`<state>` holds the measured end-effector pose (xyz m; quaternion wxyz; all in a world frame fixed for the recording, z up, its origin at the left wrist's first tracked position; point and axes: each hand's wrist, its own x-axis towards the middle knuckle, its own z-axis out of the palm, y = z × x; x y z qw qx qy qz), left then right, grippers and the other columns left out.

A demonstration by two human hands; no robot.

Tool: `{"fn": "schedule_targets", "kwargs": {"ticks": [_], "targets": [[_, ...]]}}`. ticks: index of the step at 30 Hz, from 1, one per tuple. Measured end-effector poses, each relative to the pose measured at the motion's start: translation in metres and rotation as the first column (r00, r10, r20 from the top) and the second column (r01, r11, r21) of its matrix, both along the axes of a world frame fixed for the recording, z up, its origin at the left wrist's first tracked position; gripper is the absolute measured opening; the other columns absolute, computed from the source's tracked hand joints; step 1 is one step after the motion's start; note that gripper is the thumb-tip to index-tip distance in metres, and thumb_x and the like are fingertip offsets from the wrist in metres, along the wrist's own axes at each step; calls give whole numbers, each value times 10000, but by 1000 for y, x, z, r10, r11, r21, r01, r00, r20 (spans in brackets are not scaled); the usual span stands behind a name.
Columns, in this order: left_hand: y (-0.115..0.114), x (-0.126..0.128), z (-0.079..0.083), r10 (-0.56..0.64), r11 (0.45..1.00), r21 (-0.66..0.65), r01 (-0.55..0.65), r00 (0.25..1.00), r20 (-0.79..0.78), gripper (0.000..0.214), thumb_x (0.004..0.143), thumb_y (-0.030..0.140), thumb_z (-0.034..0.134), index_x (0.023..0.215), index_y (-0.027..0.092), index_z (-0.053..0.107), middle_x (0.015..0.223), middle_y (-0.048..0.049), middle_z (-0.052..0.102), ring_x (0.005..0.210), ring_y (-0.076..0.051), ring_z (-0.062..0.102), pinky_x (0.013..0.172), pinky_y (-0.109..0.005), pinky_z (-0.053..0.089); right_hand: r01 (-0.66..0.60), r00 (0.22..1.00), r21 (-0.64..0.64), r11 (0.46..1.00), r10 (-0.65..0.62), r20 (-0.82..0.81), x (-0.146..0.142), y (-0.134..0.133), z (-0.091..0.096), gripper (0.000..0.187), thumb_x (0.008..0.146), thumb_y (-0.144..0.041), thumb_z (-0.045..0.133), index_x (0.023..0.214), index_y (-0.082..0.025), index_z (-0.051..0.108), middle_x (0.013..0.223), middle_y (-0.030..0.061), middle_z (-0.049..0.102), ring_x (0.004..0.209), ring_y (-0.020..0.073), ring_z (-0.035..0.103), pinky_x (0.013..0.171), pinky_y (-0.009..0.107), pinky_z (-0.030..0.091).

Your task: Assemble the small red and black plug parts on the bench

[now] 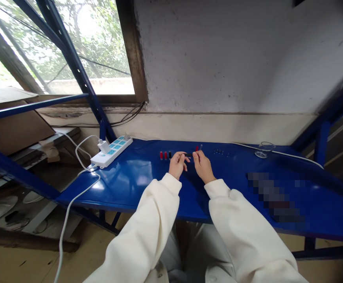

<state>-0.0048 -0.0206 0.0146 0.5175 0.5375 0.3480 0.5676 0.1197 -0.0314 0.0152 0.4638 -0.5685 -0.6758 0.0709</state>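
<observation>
My left hand and my right hand are close together over the blue table. Between their fingertips runs a slim dark pen-like stick, pinched by both hands. Just left of my left hand stand small upright cylinders: a red one, a second red one and a black one. Behind my right hand's fingers show a red piece and a pale translucent piece, their lower parts hidden. Several tiny pieces lie farther right, too small to name.
A white power strip with a plug and cable sits on the left of the blue table. Right of centre stands a clear glass, near a white cable along the wall. A pixelated dark object lies at right. Blue frame posts flank the table.
</observation>
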Motion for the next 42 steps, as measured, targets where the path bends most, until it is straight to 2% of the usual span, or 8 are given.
{"fn": "schedule_targets", "kwargs": {"ticks": [5, 13, 20, 28, 42], "targets": [[1, 1, -1, -2, 1000, -20, 2, 1000, 1, 287, 795, 426, 473, 904, 160, 473, 688, 4, 586, 324, -25, 439, 329, -159, 289, -25, 999, 103, 994, 28, -22, 0, 1, -2, 312, 872, -418, 302, 804, -201, 514, 612, 5, 528, 521, 131, 472, 525, 237, 339], [0, -1, 0, -4, 998, -58, 6, 999, 37, 311, 785, 452, 479, 893, 160, 484, 756, -28, 627, 351, -42, 487, 343, -165, 264, -4, 1000, 190, 982, 4, -2, -3, -1, -1, 310, 869, -405, 313, 806, -198, 535, 670, 31, 566, 549, 132, 488, 555, 243, 355], [2, -1, -1, -5, 997, -70, 10, 997, 73, 297, 785, 429, 485, 896, 155, 468, 759, -37, 629, 346, -62, 507, 333, -173, 247, -29, 1000, 167, 986, 27, 11, -2, 0, -3, 270, 868, -380, 325, 850, -201, 526, 706, 35, 583, 564, 140, 511, 561, 247, 368], [3, -1, -1, 72, 990, -125, -63, 995, 71, 348, 774, 482, 479, 881, 151, 462, 723, -33, 630, 331, -49, 483, 335, -168, 240, -77, 997, 123, 989, 76, 12, -2, 2, -3, 255, 861, -376, 346, 879, -203, 532, 748, 46, 606, 626, 158, 558, 596, 261, 400], [3, -1, -2, 141, 989, -47, -138, 988, 60, 275, 817, 435, 431, 817, 161, 454, 646, 19, 557, 325, -31, 437, 331, -166, 272, -114, 993, 143, 983, 118, -21, -4, 2, -6, 240, 861, -379, 361, 903, -209, 525, 808, 55, 622, 696, 167, 586, 650, 273, 435]]}}
